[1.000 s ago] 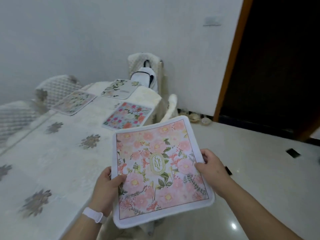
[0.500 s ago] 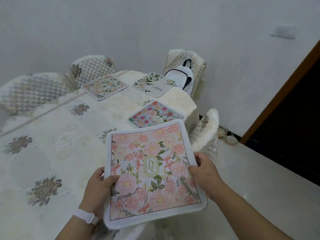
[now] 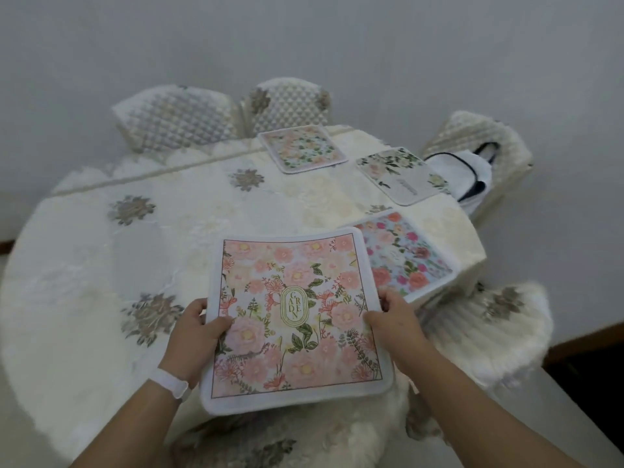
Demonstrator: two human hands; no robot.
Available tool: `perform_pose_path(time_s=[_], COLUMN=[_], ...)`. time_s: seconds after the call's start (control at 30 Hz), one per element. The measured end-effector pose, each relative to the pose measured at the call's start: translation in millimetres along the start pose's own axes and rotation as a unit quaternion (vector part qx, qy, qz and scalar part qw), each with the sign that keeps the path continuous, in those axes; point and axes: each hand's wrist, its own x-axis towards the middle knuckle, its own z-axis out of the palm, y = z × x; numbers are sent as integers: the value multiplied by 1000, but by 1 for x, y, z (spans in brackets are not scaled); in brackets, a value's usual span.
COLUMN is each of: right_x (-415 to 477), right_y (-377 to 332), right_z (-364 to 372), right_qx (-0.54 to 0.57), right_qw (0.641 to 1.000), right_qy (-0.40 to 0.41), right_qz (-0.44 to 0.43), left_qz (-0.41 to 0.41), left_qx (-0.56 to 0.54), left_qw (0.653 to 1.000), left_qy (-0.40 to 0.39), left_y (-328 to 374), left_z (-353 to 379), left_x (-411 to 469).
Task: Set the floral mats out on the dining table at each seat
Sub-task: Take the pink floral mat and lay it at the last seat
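Observation:
I hold a pink floral mat (image 3: 297, 315) with a gold "GARDEN" oval over the near edge of the dining table (image 3: 101, 265). My left hand (image 3: 194, 336) grips its left edge and my right hand (image 3: 395, 324) grips its right edge. Three other floral mats lie on the cream tablecloth: a bright one with red and pink flowers (image 3: 408, 258) just right of the held mat, a pale one with green leaves (image 3: 401, 173) at the far right, and a peach one (image 3: 302, 148) at the far edge.
Quilted chair backs stand at the far side (image 3: 175, 119), (image 3: 290, 103) and at the far right (image 3: 486, 136), the last with a white bag (image 3: 466, 173) on it. A furry chair seat (image 3: 489, 325) is at my right, another (image 3: 270, 440) below the mat.
My view has swung left, toward the table. The held mat has come from beside the table edge to over the near part of the tabletop, both hands still gripping it.

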Motion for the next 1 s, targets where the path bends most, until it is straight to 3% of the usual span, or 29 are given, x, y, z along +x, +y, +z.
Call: perform_pose_path(time_s=[0.47,0.83,1.0], right_x=[98,144,147], right_y=[4,28,35], right_z=[90,114,109], right_qx=[-129,-137,-179], right_qw=[984,976,966], right_qy=[-120,-169,-184], right_qz=[0,22,-27], left_qz=[-91,-127,-113], left_qx=[-5,70,99], left_qw=[988,975,974], left_qy=[128,166,168], left_y=[-59,-84,-83], left_z=[-8,2,8], left_x=[26,54,49])
